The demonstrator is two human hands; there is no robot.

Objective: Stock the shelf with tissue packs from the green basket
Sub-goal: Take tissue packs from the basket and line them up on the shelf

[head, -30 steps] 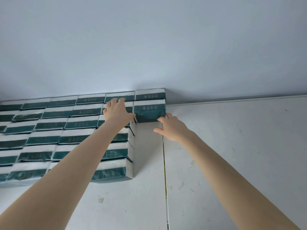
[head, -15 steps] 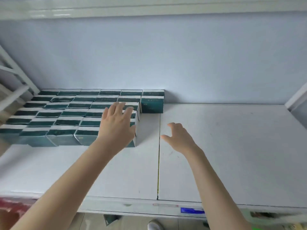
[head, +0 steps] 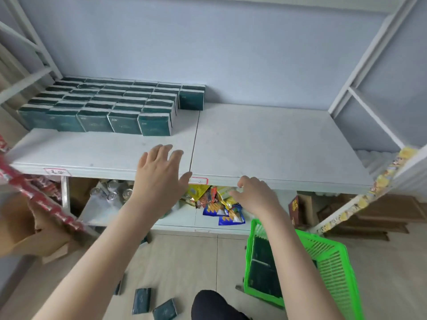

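Blur smears the left edge, where a red-wrapped bundle point(head: 34, 195) and a cardboard box point(head: 20, 227) are hard to read. The right forearm crosses the green basket point(head: 332, 269) on the floor and hides part of the basket packs point(head: 263, 264), dark tissue packs lying inside it; their number cannot be told. The basket's lower right corner is cut off by the frame. Perhaps three loose packs point(head: 141, 300) lie on the floor beside a dark knee point(head: 215, 306), one of them half hidden behind the left forearm. On the lower shelf, snack bags point(head: 215, 204) sit partly behind the right hand point(head: 256, 195), and can tops point(head: 113, 190) show beside the left wrist.

Half a second ago both hands were over the shelf point(head: 265, 139), close to the stocked packs point(head: 111, 107). Now they have drawn back to its front edge, and the view has tipped down so that the basket and floor appear. The stocked packs stand in the same block at the back left of the shelf, with the end pack point(head: 191, 98) alone at the right of the back row.

The left hand point(head: 159, 174) hovers palm down over the shelf's front lip, fingers straight and spread, its grip wide and empty. The right hand is lower, just below the lip and in front of the snack bags, fingers loosely bent, its grip slack and holding nothing.
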